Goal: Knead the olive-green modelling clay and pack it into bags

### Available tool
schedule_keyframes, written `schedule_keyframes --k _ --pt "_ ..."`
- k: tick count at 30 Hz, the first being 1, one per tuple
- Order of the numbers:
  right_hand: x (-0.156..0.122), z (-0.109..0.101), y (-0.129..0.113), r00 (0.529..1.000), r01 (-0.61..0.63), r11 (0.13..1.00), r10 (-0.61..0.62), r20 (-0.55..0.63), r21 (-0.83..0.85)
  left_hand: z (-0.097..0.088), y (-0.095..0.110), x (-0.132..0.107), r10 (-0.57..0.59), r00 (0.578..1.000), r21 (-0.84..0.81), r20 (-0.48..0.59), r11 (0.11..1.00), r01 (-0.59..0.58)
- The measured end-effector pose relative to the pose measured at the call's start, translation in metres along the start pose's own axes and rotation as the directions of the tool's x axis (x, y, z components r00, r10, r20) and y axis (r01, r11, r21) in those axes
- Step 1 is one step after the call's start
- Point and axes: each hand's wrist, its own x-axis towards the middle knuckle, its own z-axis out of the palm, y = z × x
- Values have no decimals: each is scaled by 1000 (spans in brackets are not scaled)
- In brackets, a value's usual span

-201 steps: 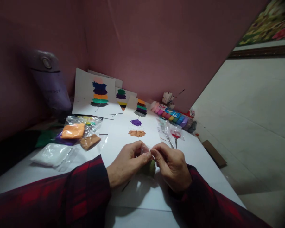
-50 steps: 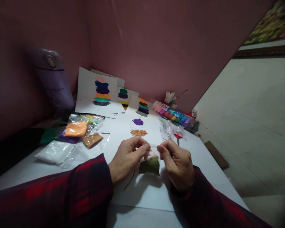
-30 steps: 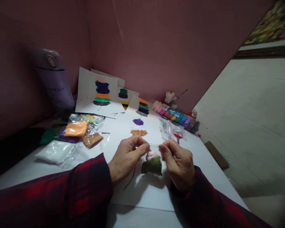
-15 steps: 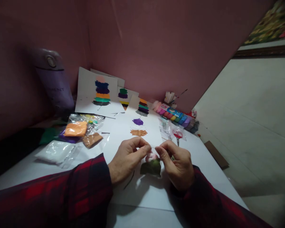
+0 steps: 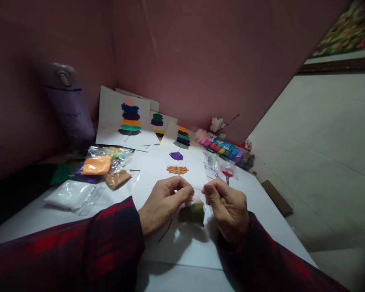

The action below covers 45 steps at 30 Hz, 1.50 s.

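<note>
My left hand (image 5: 162, 202) and my right hand (image 5: 228, 207) meet over the near middle of the white table (image 5: 270, 227). Both pinch the top of a small clear plastic bag (image 5: 193, 211) that holds olive-green clay with a bit of pink at its mouth. The fingers of each hand are closed on the bag's upper edge, a few centimetres apart. The bag hangs just above a white sheet (image 5: 182, 243) lying in front of me. Red plaid sleeves cover both forearms.
Beyond the hands lies a sheet with purple and orange clay patches (image 5: 176, 163). Bags of orange, brown and white clay (image 5: 97, 165) sit to the left, beside a purple flask (image 5: 68, 103). A row of clay tubs (image 5: 223, 149) and red scissors (image 5: 227, 173) lie to the right. Finished clay pictures (image 5: 128, 117) lean on the wall.
Over the frames both hands have drawn slightly apart at the bag's top, and pink clay now shows at its mouth. The bag has stayed between my hands.
</note>
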Motion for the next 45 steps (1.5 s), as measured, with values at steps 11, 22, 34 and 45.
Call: schedule_keyframes --k 11,22,34,45 --pt "-2 -1 -3 982 -48 992 68 -174 120 3 1 1 -68 997 -9 -30 998 67" --pt "-1 0 -2 971 -77 990 101 -216 119 4 2 -1 -111 991 85 -72 990 117" --pt "6 -2 2 930 -62 985 117 -348 163 0 -3 2 -76 996 348 -42 933 86" --pt "6 -1 4 942 -63 991 98 -321 120 -2 -8 3 80 997 379 3 922 -75"
